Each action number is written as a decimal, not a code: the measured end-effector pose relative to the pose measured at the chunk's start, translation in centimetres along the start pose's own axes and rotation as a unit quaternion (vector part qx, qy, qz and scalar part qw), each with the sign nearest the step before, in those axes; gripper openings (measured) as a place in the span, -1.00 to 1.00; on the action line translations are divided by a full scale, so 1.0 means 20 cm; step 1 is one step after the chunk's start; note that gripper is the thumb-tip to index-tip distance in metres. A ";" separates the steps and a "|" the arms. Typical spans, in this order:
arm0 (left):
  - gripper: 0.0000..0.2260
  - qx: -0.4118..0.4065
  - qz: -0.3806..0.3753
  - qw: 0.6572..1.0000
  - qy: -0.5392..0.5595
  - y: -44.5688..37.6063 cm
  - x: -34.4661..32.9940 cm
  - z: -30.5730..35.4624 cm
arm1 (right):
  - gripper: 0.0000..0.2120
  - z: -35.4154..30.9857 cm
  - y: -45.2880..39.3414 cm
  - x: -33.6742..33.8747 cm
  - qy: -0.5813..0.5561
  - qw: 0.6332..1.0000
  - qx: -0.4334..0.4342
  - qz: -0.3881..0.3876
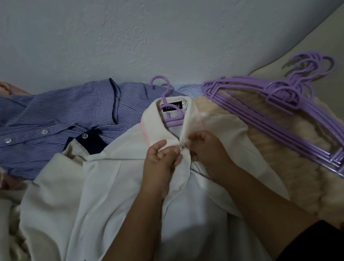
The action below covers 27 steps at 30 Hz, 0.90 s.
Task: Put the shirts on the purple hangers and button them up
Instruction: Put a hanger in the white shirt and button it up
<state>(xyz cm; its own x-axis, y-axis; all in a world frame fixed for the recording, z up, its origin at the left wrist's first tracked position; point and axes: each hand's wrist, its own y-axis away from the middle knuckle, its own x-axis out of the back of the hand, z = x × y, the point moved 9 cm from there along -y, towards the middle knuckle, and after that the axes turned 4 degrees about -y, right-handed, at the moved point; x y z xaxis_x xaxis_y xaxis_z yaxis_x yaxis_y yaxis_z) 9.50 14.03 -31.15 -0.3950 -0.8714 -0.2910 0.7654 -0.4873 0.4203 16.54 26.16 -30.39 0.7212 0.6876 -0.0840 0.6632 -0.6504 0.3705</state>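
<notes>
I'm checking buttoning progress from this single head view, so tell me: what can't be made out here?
- Top button: covered by the left hand and right hand pinching the white shirt placket; fastened or not, cannot tell.
- Lower buttons: hidden behind both forearms.
- Purple hanger shoulders: inside the shirt.
- Collar label: blurred, partly behind the hanger.
- Spare hangers: overlapping, count unclear.
- Striped blue shirt: cut off by the left edge.

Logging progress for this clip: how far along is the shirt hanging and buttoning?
Done: the white shirt already sits on a purple hanger. In hand: the left hand and right hand pinch its placket at the top button. Left: the striped blue shirt lies unhung, and the spare hangers wait stacked.
</notes>
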 end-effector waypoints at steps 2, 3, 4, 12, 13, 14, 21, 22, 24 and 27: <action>-0.74 -0.017 0.011 0.997 -0.070 0.01 0.02 0.01 | -0.83 0.01 0.03 0.02 0.002 1.000 0.000 0.003; -0.72 -0.037 0.022 0.990 -0.132 0.02 0.04 0.03 | -0.82 0.01 0.05 0.04 0.006 1.000 0.001 0.007; -0.71 -0.059 0.036 0.977 -0.200 0.05 0.05 0.05 | -0.81 0.02 0.08 0.06 0.013 1.000 0.000 0.011; -0.50 -0.088 0.008 0.797 -0.598 0.37 0.05 0.07 | -0.88 0.07 0.41 0.20 0.219 0.976 0.001 0.009; -0.51 -0.101 0.015 0.781 -0.616 0.40 0.04 0.08 | -0.86 0.08 0.44 0.20 0.219 0.976 -0.003 0.012; -0.54 -0.116 0.026 0.780 -0.614 0.43 0.04 0.10 | -0.83 0.09 0.48 0.20 0.220 0.975 -0.004 0.012; -0.68 -0.117 0.091 0.894 -0.423 0.52 0.08 0.11 | -0.73 0.19 0.59 0.10 0.198 0.980 -0.017 0.008; -0.69 -0.109 0.096 0.904 -0.401 0.52 0.09 0.09 | -0.74 0.20 0.59 0.10 0.175 0.984 -0.023 0.013; -0.68 -0.098 0.105 0.918 -0.370 0.51 0.11 0.05 | -0.75 0.20 0.57 0.10 0.131 0.990 -0.035 0.024; -0.67 -0.077 0.100 0.938 -0.323 0.49 0.13 -0.01 | -0.70 0.18 0.51 0.08 0.160 0.986 -0.030 0.015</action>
<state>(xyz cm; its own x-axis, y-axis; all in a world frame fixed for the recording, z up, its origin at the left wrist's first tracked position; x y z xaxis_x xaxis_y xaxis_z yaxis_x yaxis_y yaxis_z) 16.05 7.10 -27.92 -0.4222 -0.8216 0.3829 0.9021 -0.3394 0.2665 25.29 19.47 -30.05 0.6338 0.7410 0.2217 0.6222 -0.6587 0.4230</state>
